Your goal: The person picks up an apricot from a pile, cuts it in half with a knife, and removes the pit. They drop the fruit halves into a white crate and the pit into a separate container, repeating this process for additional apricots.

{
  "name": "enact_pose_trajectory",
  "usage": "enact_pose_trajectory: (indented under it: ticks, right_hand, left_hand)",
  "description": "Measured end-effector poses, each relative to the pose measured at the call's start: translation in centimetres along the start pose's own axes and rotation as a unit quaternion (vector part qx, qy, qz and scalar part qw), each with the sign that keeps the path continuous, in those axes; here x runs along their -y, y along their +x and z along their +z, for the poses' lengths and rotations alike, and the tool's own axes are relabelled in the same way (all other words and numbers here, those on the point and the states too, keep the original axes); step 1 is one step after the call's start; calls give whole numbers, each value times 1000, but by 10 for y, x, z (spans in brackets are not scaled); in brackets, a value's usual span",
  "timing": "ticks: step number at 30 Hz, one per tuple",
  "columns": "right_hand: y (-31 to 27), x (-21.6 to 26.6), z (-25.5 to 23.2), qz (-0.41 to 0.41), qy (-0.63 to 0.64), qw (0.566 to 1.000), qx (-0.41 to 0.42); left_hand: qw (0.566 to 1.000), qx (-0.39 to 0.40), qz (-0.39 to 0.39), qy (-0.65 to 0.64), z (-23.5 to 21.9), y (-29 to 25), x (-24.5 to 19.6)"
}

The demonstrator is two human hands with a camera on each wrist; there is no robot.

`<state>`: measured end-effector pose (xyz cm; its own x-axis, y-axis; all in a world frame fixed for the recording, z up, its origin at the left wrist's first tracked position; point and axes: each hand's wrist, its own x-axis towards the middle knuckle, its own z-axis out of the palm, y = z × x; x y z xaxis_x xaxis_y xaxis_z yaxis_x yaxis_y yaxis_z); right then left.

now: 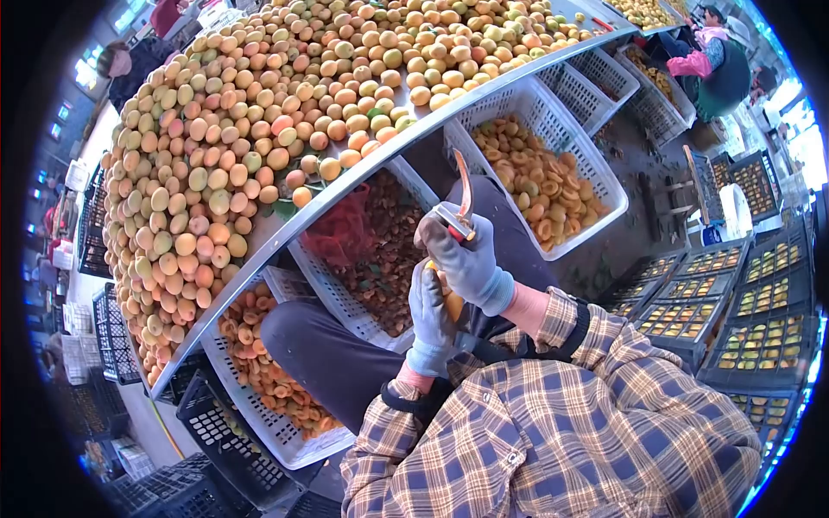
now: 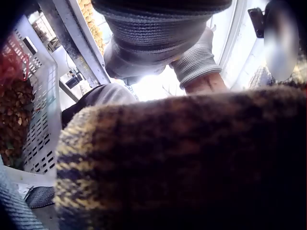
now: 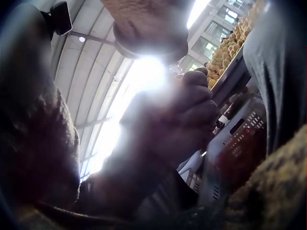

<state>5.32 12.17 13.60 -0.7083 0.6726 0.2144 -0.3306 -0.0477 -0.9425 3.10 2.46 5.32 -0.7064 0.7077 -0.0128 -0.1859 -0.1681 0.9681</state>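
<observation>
In the head view my gloved left hand (image 1: pixel 429 321) is curled around an orange apricot (image 1: pixel 452 304) over my lap. Just above it, my gloved right hand (image 1: pixel 466 259) grips a small tool (image 1: pixel 460 207) with a curved reddish blade that points up. The two hands touch each other. A metal table (image 1: pixel 285 226) heaped with apricots (image 1: pixel 259 112) runs diagonally in front of me. The left wrist view is mostly filled by a plaid sleeve (image 2: pixel 182 158), with a grey glove (image 2: pixel 158 43) above it. Backlit curled fingers (image 3: pixel 184 120) show in the right wrist view.
White baskets under the table hold halved apricots (image 1: pixel 540 181), pits and scraps (image 1: pixel 380 259), and more halves (image 1: pixel 259 363). Dark crates of fruit (image 1: pixel 743 328) are stacked at right, empty ones (image 1: pixel 199 466) at lower left. Another person (image 1: pixel 712 60) sits at the far right.
</observation>
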Motion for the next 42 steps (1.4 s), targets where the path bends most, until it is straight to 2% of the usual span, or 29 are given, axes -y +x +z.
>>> enact_pose_trajectory:
  ticks: [1, 3, 4, 5, 7, 8, 9, 11, 12, 13, 15, 16, 17, 18, 19, 20, 21, 22, 23, 26, 28, 30, 31, 33, 35, 37, 39, 40, 42]
  right_hand:
    - [-1, -3, -1, 0, 4, 1000, -3]
    - [-2, -12, -3, -72, -75, 994, 44]
    - [-3, -15, -3, -70, -60, 995, 43]
    - [-3, -17, -2, -72, -57, 995, 37]
    - [1, -17, -1, 31, 100, 994, -39]
    - [2, -13, -5, 119, 155, 979, -63]
    - [2, -15, -4, 114, 158, 979, -65]
    - [-3, -22, 0, -40, -21, 999, -15]
    - [-5, -24, 1, -116, -112, 987, 7]
    - [-6, -11, 3, -108, -163, 980, 32]
    - [-6, -13, 0, -101, -137, 985, 41]
    - [-4, -21, -2, -81, -85, 993, 10]
    - [-1, -31, -5, -59, -32, 998, -19]
    - [3, -36, -9, -62, 28, 997, -43]
    - [5, -24, -12, 49, 134, 988, -60]
    - [9, -22, -20, 96, 212, 970, -65]
    - [14, -22, -26, 142, 288, 944, -70]
    - [19, -23, -24, 173, 287, 935, -115]
    - [21, -25, -25, 174, 286, 935, -114]
    - [26, -38, -26, 254, 326, 893, -177]
    - [31, -44, -28, 304, 390, 846, -200]
    - [34, -49, -27, 323, 418, 822, -212]
    - [34, -51, -27, 316, 428, 822, -202]
    - [35, -54, -26, 314, 440, 820, -190]
    - [39, -55, -24, 306, 437, 829, -166]
    - [41, -51, -18, 281, 367, 874, -150]
    - [36, -40, -12, 226, 237, 940, -99]
    - [34, -39, -7, 201, 163, 961, -95]
    - [32, -29, -4, 199, 178, 959, -91]
  left_hand:
    - [1000, 2, -1, 4, -1, 0, 5]
    - [955, -24, 182, 231, -3, 2, 14]
    - [974, -53, 138, 171, 0, 1, 15]
    - [974, -47, 138, 176, -1, -1, 15]
    - [996, -54, 7, 66, 1, -2, 0]
    - [997, -60, -8, 56, -2, -2, 9]
    - [997, -55, -6, 60, -1, -3, 15]
    - [996, -74, 25, 34, 0, -5, 27]
    - [881, -78, 266, 384, -19, -7, 56]
    - [880, -72, 270, 384, -22, -6, 55]
    - [931, -24, 204, 302, -22, -2, 53]
    - [938, -70, 210, 268, -11, 0, 57]
    - [938, -73, 208, 267, -11, 2, 57]
    - [994, -66, 56, 68, -7, 2, 37]
    - [984, -55, -100, -136, -2, 3, 18]
    - [953, -112, -165, -227, 9, 5, 4]
    - [953, -114, -166, -227, 7, 4, 2]
    - [936, -89, -192, -283, 6, 5, 2]
    - [914, -65, -218, -337, 5, 5, 0]
    - [913, -118, -224, -319, 14, 9, -1]
    - [913, -152, -220, -308, 13, 8, -7]
    - [899, -61, -246, -357, 7, 9, -17]
    - [900, -64, -245, -356, 5, 10, -16]
    - [871, 50, -224, -435, 0, 12, -12]
    - [861, 46, -223, -454, -6, 14, -5]
    - [849, 49, -223, -476, -5, 18, -2]
    - [916, -135, -237, -293, 2, 19, 2]
    - [993, -106, -23, -38, 1, 19, 18]
    - [992, -102, -31, -65, -4, 17, 29]
